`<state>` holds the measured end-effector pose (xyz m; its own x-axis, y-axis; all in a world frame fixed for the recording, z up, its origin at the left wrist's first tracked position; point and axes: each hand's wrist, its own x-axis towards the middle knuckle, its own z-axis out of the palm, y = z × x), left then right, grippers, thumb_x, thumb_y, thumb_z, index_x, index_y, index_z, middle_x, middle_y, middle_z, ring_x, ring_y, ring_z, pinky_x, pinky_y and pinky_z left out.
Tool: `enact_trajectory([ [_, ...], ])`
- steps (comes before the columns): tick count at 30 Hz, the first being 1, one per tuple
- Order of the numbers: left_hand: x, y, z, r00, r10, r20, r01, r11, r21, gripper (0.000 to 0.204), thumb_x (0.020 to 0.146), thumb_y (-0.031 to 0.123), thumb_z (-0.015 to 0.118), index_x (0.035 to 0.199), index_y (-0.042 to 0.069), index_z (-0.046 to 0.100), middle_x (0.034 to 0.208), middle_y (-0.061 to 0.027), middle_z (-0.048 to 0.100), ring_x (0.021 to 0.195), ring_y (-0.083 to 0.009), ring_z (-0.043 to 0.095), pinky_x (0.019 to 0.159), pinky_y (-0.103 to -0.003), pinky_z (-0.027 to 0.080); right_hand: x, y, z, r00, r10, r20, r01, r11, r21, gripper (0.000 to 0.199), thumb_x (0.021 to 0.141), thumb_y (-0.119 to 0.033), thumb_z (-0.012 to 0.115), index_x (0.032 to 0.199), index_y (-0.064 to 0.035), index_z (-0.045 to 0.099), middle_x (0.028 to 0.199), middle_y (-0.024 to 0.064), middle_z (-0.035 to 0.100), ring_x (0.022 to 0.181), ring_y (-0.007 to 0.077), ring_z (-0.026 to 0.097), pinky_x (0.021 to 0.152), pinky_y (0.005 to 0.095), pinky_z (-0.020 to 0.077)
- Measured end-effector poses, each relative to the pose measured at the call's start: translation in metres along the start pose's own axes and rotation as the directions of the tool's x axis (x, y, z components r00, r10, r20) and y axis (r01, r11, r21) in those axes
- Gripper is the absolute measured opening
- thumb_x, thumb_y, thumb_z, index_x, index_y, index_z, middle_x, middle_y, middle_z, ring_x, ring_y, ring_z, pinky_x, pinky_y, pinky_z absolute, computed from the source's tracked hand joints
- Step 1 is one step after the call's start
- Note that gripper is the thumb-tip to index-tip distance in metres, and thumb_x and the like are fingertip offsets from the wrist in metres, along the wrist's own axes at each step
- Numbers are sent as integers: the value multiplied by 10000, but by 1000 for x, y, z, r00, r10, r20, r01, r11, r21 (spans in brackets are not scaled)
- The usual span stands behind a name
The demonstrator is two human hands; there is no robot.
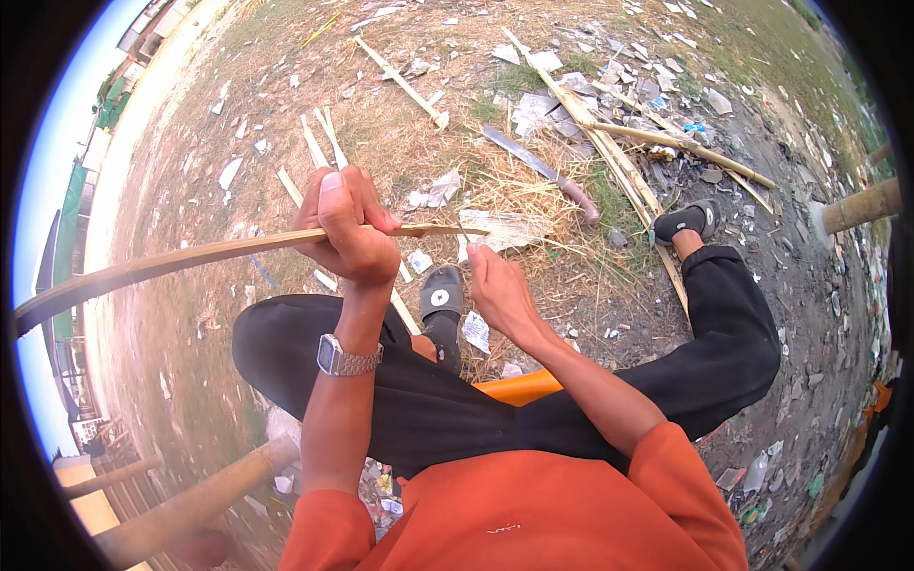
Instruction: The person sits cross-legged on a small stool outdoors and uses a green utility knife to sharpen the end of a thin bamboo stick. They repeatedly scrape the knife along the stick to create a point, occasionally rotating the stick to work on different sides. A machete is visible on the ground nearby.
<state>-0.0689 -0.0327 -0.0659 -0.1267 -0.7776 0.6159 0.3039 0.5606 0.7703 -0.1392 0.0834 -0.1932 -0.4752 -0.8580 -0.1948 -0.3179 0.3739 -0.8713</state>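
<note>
Left grip (350, 224) was curled in a fist round a long, fibrous, gently bowed bamboo-like strip (190, 257); right grip (500, 290) was bent just beside the strip's slim tip, though I could not tell whether it pinched anything. Beyond the strip lay a flat-bladed metal knife (535, 166) beside brittle straw (490, 181), and farther off, a smooth, slender pole (705, 154).
</note>
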Motion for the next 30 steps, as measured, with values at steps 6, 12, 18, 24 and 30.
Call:
enact_trajectory([
  [6,2,1,-6,999,29,-14,-30,999,-36,419,926,164,399,524,50,376,413,-14,363,341,-71,326,349,-233,256,3,14,19,998,-49,-44,46,997,-63,460,1000,-353,323,894,24,563,736,306,594,741,499,575,696,552,426],
  [12,2,-2,2,1000,11,-13,-10,999,49,388,928,151,378,550,92,311,414,-15,326,320,-84,284,315,-247,272,-1,-4,13,996,-57,-67,52,996,-75,463,995,-352,329,893,28,573,734,324,591,747,515,571,698,570,421],
  [18,3,4,-10,1000,18,-8,-17,998,68,397,931,158,390,545,72,357,415,-8,354,332,-78,309,333,-245,258,1,-3,11,994,-70,-79,62,993,-99,455,993,-350,333,899,18,584,710,312,586,713,522,559,669,574,411],
  [24,-1,6,-1,1000,-12,10,12,1000,-2,402,933,148,394,541,66,360,419,-7,361,338,-80,324,344,-248,263,12,64,49,972,-149,-179,115,976,-185,463,996,-349,314,906,12,589,724,293,594,712,514,556,652,563,415],
  [30,-5,0,-7,1000,16,10,-16,997,75,407,936,152,403,541,70,351,421,-7,356,337,-81,335,338,-247,270,-2,0,26,981,-130,-141,121,990,-69,452,999,-336,317,899,24,571,719,306,587,718,510,567,655,575,416],
])
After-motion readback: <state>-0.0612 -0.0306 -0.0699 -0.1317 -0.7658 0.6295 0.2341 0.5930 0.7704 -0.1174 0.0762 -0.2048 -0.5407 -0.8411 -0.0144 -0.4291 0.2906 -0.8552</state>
